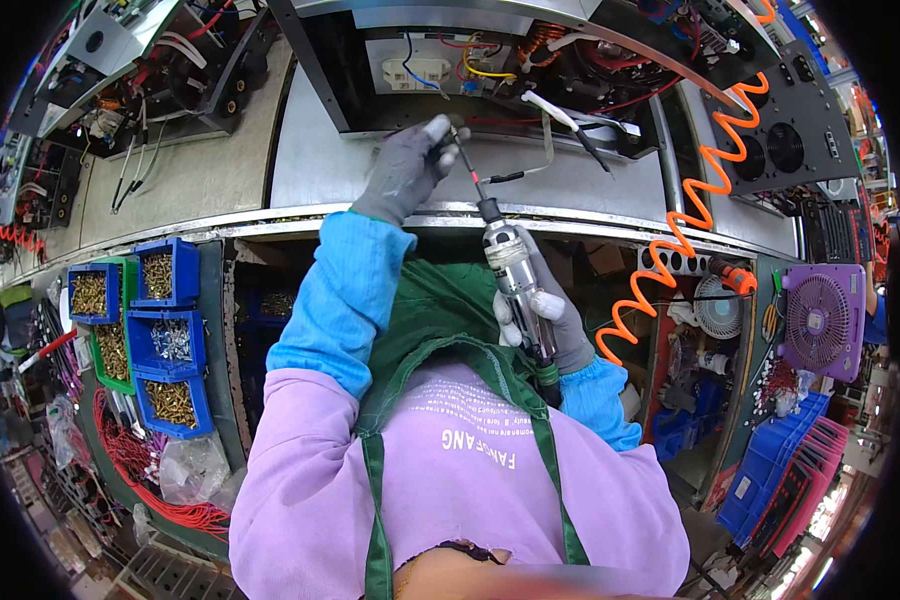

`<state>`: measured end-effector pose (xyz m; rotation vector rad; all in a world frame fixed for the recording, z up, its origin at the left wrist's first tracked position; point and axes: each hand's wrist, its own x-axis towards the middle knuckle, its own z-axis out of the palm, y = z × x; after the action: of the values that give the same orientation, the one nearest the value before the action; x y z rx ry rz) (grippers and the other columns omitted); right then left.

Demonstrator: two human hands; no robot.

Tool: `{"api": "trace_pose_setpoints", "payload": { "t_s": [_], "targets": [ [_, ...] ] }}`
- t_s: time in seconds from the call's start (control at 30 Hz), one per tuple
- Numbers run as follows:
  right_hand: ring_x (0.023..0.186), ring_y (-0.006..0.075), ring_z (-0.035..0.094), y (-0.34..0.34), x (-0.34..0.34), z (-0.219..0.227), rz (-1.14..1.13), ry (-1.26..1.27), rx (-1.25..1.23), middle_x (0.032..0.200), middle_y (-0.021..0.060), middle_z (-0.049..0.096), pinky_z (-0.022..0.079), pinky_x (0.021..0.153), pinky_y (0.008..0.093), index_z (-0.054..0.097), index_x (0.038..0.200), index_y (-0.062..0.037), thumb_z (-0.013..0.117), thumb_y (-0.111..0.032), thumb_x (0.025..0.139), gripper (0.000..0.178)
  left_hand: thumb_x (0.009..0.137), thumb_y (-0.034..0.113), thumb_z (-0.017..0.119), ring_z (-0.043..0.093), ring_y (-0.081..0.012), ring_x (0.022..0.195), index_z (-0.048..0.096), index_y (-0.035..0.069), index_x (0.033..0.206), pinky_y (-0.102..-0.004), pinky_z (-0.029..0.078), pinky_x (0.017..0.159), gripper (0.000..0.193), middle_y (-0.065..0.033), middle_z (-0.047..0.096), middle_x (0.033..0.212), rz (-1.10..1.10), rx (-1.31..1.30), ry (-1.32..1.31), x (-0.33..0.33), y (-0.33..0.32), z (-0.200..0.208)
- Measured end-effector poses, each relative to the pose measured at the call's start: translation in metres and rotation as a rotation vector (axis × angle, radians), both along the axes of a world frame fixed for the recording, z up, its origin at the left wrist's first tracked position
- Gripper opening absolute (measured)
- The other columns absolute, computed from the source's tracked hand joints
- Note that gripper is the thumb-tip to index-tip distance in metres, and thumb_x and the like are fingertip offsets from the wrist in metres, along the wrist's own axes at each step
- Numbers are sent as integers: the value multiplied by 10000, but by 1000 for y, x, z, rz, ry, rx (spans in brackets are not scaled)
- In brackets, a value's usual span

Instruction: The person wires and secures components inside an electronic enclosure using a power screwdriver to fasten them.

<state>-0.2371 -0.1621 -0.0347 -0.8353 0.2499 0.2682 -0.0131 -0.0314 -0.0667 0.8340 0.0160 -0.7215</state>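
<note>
My right hand [568, 335], in a grey glove, is wrapped round the silver body of an air screwdriver [511, 268]. Its long thin bit points away from me and slightly left. At the bit's tip, my gloved left hand [402, 172] has thumb and fingers pinched together. Whatever small piece they hold there is too small to name. Just beyond both hands stands an open metal equipment case [315, 75] with a white socket [417, 74], coils and coloured wires inside. A white-sleeved cable [560, 112] hangs out over its front edge.
An orange coiled air hose [705, 165] runs along the right. Blue bins [170, 340] of screws sit at left, above red wires [155, 490]. Another open case [195, 85] stands far left, a black fan panel [785, 130] far right. A purple fan [823, 320] stands at right.
</note>
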Motion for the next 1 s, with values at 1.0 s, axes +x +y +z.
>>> {"api": "trace_pose_setpoints", "payload": {
  "t_s": [1.0],
  "targets": [
    [503,179,563,-14,0,12,-99,-21,-84,778,143,550,536,466,327,75,1472,-217,687,-386,690,1007,762,-52,637,641,-292,690,359,1,1142,-375,575,458,474,-211,544,1038,656,71,-236,39,-123,-45]
  ]
}}
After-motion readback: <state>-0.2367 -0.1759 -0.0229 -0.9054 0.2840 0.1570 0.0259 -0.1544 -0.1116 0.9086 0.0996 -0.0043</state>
